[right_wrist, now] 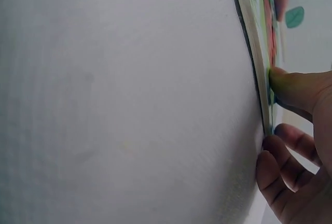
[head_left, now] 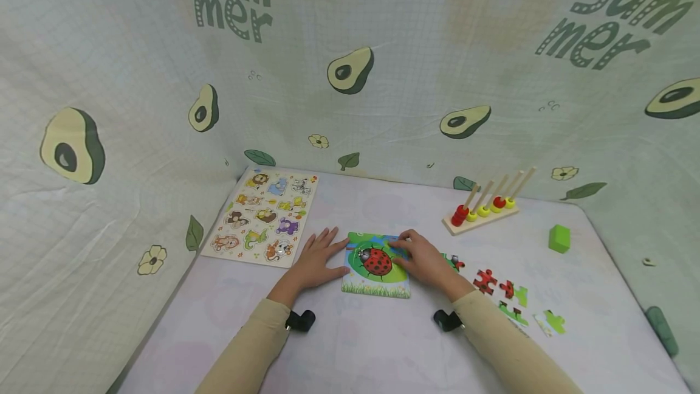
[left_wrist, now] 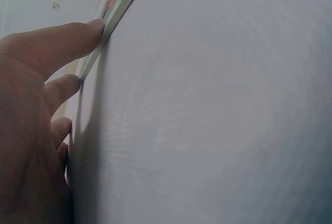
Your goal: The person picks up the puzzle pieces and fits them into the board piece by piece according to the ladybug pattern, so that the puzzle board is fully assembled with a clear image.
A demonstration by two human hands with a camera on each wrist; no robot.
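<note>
A square ladybug puzzle board point(head_left: 377, 287) lies flat on the table between both hands. Spread fingers of my left hand point(head_left: 317, 262) rest at its left side, the thumb touching the edge. On the upper right corner, my right hand point(head_left: 428, 260) bends over the board and pinches a blue-green puzzle piece point(head_left: 400, 252) between thumb and index finger. From the right wrist view, the right thumb point(right_wrist: 295, 86) presses down at the board's surface, while other fingers curl by its edge. Most of the piece is hidden by the fingers.
Several loose puzzle pieces point(head_left: 485, 281) lie beside the right forearm. A wooden peg stacker point(head_left: 481, 221) with red and yellow beads stands at the back right, near a green block point(head_left: 559, 239). An animal peg puzzle point(head_left: 254, 214) lies at the back left.
</note>
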